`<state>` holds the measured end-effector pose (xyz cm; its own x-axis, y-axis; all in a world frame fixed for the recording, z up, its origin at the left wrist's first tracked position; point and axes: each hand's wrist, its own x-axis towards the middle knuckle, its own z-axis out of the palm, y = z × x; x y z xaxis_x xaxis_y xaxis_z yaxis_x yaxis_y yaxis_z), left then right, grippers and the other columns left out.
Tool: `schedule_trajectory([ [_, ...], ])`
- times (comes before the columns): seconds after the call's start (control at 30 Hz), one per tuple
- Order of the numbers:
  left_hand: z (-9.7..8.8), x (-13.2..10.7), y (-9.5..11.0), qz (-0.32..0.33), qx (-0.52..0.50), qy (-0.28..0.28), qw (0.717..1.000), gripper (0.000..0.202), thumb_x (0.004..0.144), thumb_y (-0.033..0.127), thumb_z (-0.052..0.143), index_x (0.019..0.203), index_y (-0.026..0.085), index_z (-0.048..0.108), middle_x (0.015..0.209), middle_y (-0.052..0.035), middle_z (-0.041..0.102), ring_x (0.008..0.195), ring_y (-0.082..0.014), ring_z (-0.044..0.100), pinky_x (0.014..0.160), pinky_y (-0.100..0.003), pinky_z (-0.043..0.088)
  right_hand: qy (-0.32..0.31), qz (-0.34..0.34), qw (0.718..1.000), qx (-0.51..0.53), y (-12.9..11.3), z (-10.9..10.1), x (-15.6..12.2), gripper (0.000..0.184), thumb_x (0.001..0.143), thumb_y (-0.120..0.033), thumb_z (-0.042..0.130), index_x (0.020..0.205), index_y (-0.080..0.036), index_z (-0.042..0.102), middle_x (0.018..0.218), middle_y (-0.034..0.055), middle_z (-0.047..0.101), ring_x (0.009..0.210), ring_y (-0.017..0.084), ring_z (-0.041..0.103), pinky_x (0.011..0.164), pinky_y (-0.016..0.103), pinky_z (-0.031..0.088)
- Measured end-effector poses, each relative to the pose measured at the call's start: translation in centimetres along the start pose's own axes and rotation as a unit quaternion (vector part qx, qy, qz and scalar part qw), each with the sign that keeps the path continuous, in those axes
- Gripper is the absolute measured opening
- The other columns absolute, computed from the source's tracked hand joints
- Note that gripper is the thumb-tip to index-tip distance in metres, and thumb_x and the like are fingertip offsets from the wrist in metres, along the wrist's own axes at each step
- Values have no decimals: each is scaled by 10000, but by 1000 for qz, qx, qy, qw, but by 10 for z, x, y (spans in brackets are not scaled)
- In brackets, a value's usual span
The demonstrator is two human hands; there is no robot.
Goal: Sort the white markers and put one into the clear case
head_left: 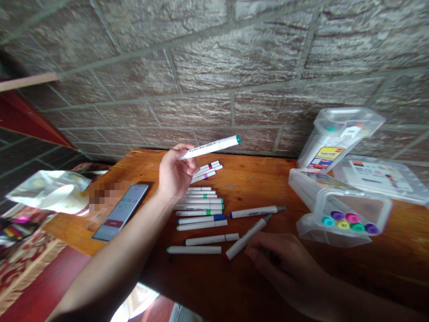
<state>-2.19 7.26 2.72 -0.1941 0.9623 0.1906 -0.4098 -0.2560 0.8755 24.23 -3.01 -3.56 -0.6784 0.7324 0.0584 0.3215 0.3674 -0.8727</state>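
My left hand (174, 174) is raised above the wooden table (254, 286) and grips a white marker with a teal cap (212, 147), held level and pointing right. My right hand (279, 261) rests low on the table with its fingers curled down, just beside the end of a white marker (247, 237) that lies at a slant. What lies under those fingers is hidden. Several more white markers (200, 210) with coloured bands lie in a loose row between my hands.
A clear plastic marker case (335, 210) with coloured caps showing lies on its side at right, another case (338, 138) stands behind it, and a flat lid (382, 176) lies beside. A phone (121, 211) lies at left. A brick wall (217, 76) rises behind.
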Motion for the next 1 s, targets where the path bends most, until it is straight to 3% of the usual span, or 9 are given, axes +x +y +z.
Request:
schedule_trajectory([
  [0.33,4,-5,-10,2,55,-34,998,130,702,223,606,775,150,686,466,19,586,374,-90,420,438,-210,380,8,-10,1000,6,0,1,0,293,1063,-274,463,934,-202,716,684,-18,578,598,134,536,582,255,372],
  [0.63,9,-23,-24,-43,95,-115,988,130,768,223,663,826,131,736,516,-29,663,408,-118,518,424,-211,396,5,-6,1000,15,-4,-1,1,281,1053,-258,472,931,-194,717,713,-1,605,633,141,565,604,257,395],
  [0.73,12,-30,-26,-64,102,-153,981,151,794,231,667,853,132,765,538,-42,677,435,-132,552,431,-220,423,30,3,999,23,-4,0,0,250,1053,-276,482,911,-188,667,704,-7,599,616,134,544,589,260,387],
  [0.83,14,-35,-25,-69,98,-167,979,150,800,227,665,845,137,776,535,-42,668,460,-146,578,435,-226,433,73,21,994,84,1,3,-4,173,1064,-318,486,1060,-199,611,718,-21,590,605,131,532,555,252,392],
  [0.93,15,-37,-24,-67,93,-172,978,148,807,214,650,830,140,776,515,-34,651,448,-146,566,429,-230,425,110,36,980,161,6,6,-8,263,1072,-398,507,1271,-228,537,812,-5,621,634,136,558,543,244,433],
  [1.0,13,-36,-24,-60,93,-177,978,151,810,201,634,819,140,772,497,-23,635,425,-135,538,422,-226,410,135,37,966,216,8,7,-10,317,1069,-448,514,1317,-249,503,862,5,626,634,132,563,534,238,457],
])
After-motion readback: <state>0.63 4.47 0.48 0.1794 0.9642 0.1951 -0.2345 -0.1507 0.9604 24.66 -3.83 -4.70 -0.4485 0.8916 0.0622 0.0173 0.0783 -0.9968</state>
